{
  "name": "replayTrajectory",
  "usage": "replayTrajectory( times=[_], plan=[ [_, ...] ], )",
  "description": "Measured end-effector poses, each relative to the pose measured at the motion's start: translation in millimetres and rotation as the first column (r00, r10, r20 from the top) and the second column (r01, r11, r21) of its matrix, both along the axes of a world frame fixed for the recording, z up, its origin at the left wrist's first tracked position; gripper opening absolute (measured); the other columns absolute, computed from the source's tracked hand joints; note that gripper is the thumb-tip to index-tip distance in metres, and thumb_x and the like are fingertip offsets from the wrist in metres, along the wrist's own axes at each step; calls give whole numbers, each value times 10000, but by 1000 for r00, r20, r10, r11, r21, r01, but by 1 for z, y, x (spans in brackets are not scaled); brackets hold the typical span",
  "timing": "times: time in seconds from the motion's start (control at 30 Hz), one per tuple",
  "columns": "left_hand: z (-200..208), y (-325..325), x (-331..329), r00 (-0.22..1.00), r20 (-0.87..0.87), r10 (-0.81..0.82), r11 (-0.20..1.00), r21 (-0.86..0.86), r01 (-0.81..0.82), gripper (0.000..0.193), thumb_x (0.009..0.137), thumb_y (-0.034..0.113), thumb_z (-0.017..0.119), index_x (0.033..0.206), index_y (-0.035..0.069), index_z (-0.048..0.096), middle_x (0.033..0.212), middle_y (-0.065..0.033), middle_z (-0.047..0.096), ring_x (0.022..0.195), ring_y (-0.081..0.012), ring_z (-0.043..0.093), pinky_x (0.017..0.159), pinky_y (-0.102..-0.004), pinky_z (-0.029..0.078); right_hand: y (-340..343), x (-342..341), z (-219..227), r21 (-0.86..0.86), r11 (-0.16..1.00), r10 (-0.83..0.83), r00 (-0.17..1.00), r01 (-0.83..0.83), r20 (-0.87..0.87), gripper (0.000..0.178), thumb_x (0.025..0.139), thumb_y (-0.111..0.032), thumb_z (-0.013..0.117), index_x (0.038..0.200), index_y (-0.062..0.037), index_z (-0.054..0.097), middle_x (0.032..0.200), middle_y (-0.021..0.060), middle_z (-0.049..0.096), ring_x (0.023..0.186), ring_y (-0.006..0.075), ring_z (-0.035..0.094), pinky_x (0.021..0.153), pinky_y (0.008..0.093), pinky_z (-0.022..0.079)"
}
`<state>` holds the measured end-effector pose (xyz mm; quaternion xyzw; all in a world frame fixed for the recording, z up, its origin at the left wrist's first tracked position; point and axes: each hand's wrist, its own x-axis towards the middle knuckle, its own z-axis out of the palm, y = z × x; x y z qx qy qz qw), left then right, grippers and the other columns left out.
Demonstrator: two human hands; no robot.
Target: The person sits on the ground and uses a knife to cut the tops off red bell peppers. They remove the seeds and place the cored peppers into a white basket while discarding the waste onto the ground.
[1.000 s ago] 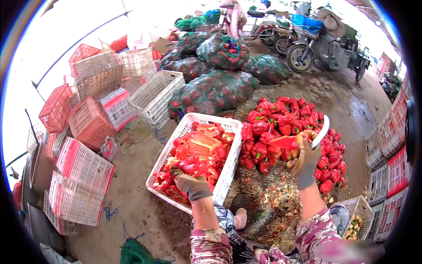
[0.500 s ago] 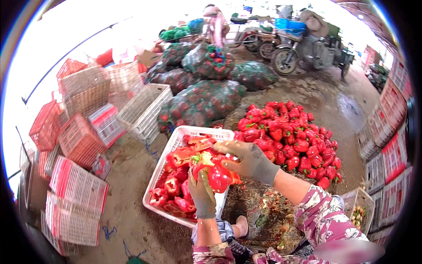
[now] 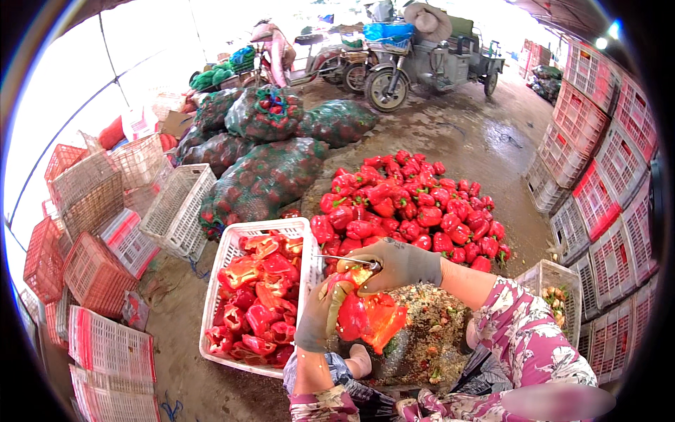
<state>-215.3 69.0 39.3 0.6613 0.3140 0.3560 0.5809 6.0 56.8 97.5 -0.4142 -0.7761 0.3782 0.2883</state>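
The person sits low among the produce, both hands in grey gloves and busy over 1 red bell pepper (image 3: pixel 365 313). The left hand (image 3: pixel 320 313) cups it from below and the left, fingers curled and clamped around its side; the pepper is already split open, its orange-red inside showing. The right hand (image 3: pixel 397 264) comes across from the right with fingers closed on a small knife (image 3: pixel 344 260), whose thin blade points left, just over the top of the pepper, where the core sits. Judging by how things lie, the work is well along but far from over: the white plastic crate (image 3: pixel 225 260) just to the left holds a good layer of cut red pieces and looks more than half full, and directly under the hands a heap of seeds and trimmings (image 3: pixel 429 337) has built up. What is left looks larger: a broad pile of whole red peppers (image 3: pixel 408 204) lies just beyond the hands, and farther off to the left several bulging green net sacks (image 3: pixel 264 176) of peppers sit unopened. Empty red and white crates (image 3: pixel 91 239) are stacked at the far left and along the right wall, and motor tricycles (image 3: pixel 422 60) stand at the far end.
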Motion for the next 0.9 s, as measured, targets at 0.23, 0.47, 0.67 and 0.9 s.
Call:
replayTrajectory(
  times=[0.23, 0.47, 0.67, 0.9],
  plan=[
    [9, -12, 33, 972, 105, -212, 951, -208, 230, 498, 978, 421, 627, 1228, -9, 613, 1080, -9, 648, 964, -86, 546, 869, -262, 467, -39, 37, 9, -198, 970, -148, 988, 138, -37, 442, 750, -114, 781, 1160, -29, 638, 957, 13, 675, 903, 67, 599, 802, 265, 497],
    [3, -19, 78, 950, 165, -266, 954, -97, 284, 451, 996, 353, 619, 1260, -12, 601, 1091, 0, 649, 991, -76, 545, 914, -247, 444, -64, 64, -6, -584, 788, -513, 729, 193, -452, 336, 770, -30, 702, 1095, -55, 621, 797, -7, 606, 674, 65, 575, 619, 249, 490],
    [-12, -17, 105, 978, 4, -209, 978, -19, 209, 319, 1019, 193, 541, 1240, -31, 597, 1095, -81, 687, 987, -144, 605, 898, -309, 480, -60, 78, -44, 152, 730, -644, 745, 667, -175, 348, 782, -128, 728, 1106, -58, 625, 838, 42, 631, 726, 105, 597, 677, 284, 506],
    [-22, 17, 70, 829, -353, 434, 873, 391, -291, 392, 957, 338, 631, 1088, -32, 624, 968, -279, 661, 903, -457, 625, 793, -460, 497, -75, 107, -37, -329, 677, -734, 570, 659, -369, 333, 823, -20, 691, 1145, 0, 606, 873, 50, 654, 669, 64, 593, 524, 232, 475]
  ],
)
